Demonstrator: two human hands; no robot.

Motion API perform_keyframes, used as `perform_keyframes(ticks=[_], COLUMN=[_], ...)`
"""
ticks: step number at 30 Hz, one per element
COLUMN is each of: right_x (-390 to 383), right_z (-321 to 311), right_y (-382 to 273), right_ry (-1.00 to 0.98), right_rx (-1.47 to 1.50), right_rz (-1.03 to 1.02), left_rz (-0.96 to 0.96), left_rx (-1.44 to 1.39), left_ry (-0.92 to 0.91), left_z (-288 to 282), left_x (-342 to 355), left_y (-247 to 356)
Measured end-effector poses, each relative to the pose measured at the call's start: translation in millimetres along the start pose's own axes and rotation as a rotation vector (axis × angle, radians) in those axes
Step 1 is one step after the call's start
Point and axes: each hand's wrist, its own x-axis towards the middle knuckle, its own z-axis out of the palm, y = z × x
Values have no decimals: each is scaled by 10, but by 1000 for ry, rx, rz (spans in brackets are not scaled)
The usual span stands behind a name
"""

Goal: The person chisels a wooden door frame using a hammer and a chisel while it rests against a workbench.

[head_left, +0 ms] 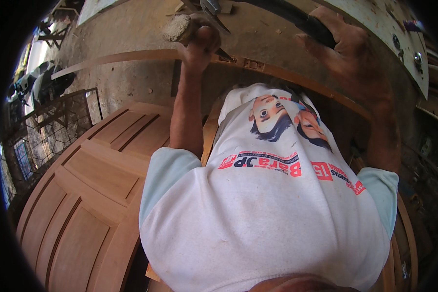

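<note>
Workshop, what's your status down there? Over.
Left grip closed around chisel, tip at recessed wooden strip. Right grip holding hammer by its black handle. No obstruction visible at the tip.

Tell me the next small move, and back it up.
Probably a light tap on the butt of the chisel with the hammer. The left hand grips the chisel, its blade tip appearing to meet the board at a cut recess; the right hand holds the hammer, its head appearing close to the butt.
</note>
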Motion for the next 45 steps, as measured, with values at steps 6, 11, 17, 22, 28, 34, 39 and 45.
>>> perform_keyframes(ticks=[6, 11, 17, 22, 28, 34, 39, 45], right_x=[-17, -103, -102, -105, -114, -57, -148, -51], right_z=[17, 102, 157, 158, 206, 166, 295, 241], right_y=[45, 129, 114, 89, 99, -140, -71, -106], right_ry=[2, -12, -16, -72, -47, 23, 57, 11], right_rx=[-20, -44, -113, -81, -95, -17, -249, -311], right_rz=[-46, 20, 29, 101, 52, 24, -229, -310], left_rz=[92, 155, 24, 81, 77, 67, 87, 84], left_rx=[287, 324, 201, 244, 363, 479, 648, 671], left_ry=[244, 208, 98, 70, 137, 51, 104, 146], left_z=[55, 239, 250, 149, 236, 146, 191, 111], left_x=[-149, -165, -184, -211, -154, -224, -306, -285], left_y=[-29, 35, 125, 59, 76, 42, -55, -157])
